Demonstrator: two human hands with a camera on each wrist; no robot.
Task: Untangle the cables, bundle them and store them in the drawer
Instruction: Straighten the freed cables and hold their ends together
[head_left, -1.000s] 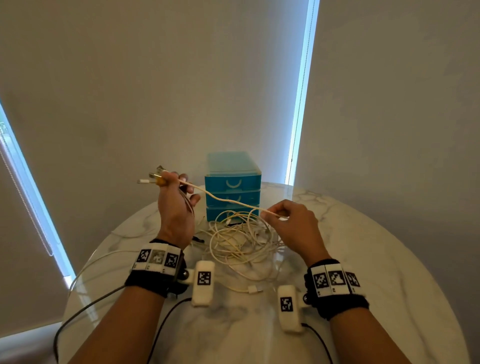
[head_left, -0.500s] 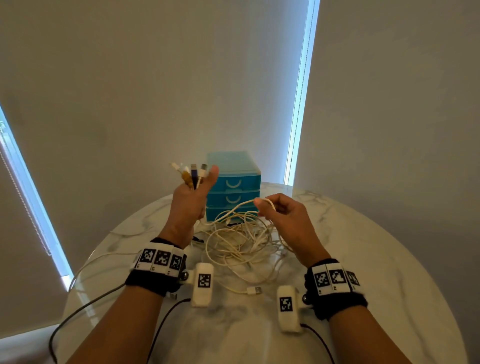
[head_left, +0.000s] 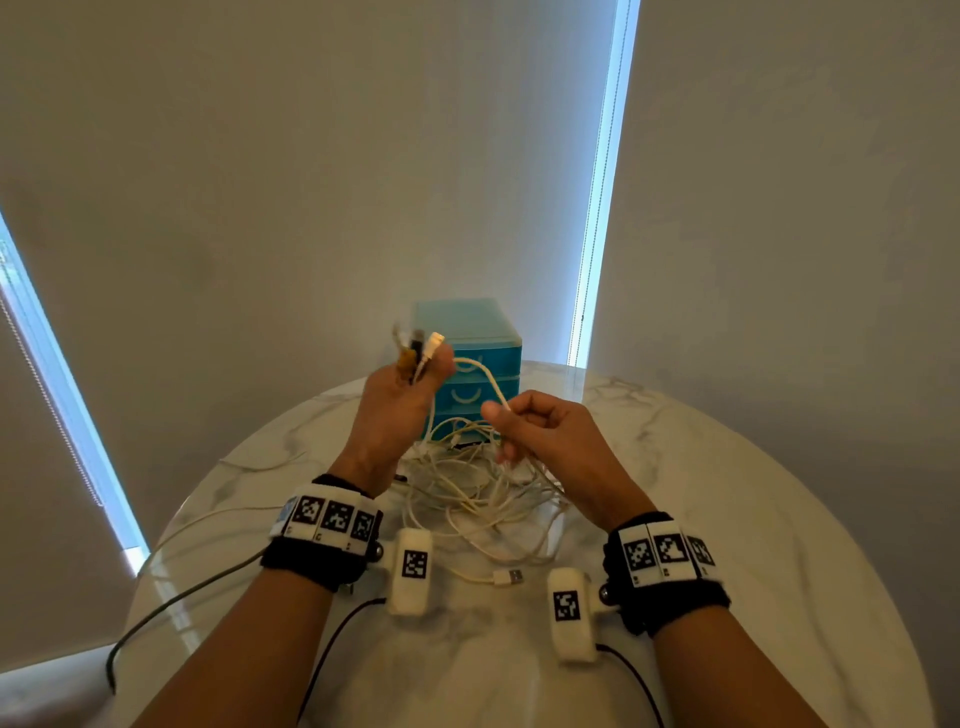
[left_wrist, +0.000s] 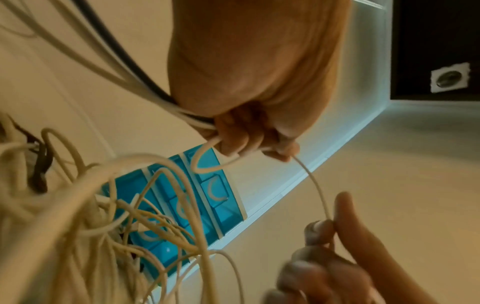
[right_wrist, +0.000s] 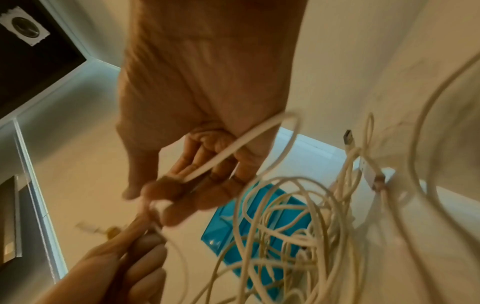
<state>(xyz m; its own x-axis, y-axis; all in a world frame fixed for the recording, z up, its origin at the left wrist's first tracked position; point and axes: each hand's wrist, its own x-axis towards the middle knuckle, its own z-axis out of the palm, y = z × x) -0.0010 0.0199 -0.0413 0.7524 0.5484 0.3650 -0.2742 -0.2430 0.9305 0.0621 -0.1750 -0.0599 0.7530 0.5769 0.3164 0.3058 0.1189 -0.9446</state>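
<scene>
You face a round white marbled tabletop (head_left: 753, 519) before plain grey walls (head_left: 311, 182); narrow vertical strips of daylight (head_left: 602, 182) show beside the window blinds (head_left: 47, 395).

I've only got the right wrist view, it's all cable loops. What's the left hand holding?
Observer: In the head view the left hand grips a bunch of connector ends sticking up above its fingers.
Operator: Are the drawers open yet?
Observer: No, all three fronts of the blue drawer unit look closed in the head view.
Operator: Any loose plug lying near me?
Observer: Yes, one USB plug lies on the marble table, between the wrists.
Operator: Where does my strand lead?
Observer: From the right hand the white cable arcs up to the left hand's thumb.
</scene>
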